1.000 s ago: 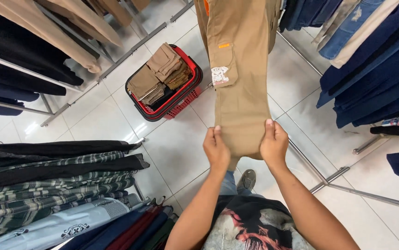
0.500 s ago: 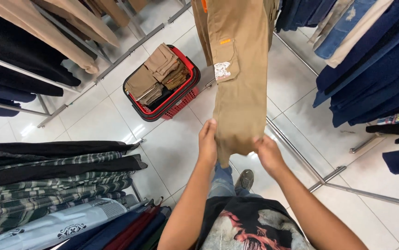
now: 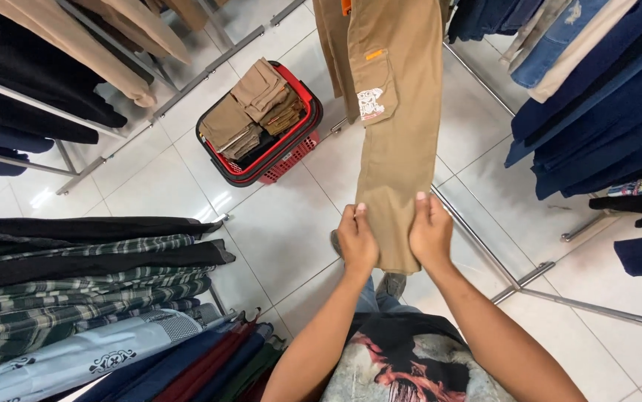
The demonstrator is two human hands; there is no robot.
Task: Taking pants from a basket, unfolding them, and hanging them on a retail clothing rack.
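Note:
A pair of tan cargo trousers [image 3: 399, 126] hangs down in front of me, with a side pocket that has an orange tab and a small white patch. My left hand [image 3: 356, 242] pinches the left edge of the leg near its hem. My right hand [image 3: 431, 234] grips the right edge at the same height. Both hands hold the hem flat between them. Below the hem, my shoes and part of my dark printed shirt show.
A red and black shopping basket [image 3: 291, 152] with several folded tan garments stands on the white tiled floor to the left. Racks of dark and plaid clothes [image 3: 90, 275] fill the left; blue trousers [image 3: 604, 104] hang right. Metal rack rails [image 3: 499, 260] run across the floor.
Both hands shifted along the trouser hem: they slid left and lower, then came back to grip the leg's two edges. The trousers swung a little to the right.

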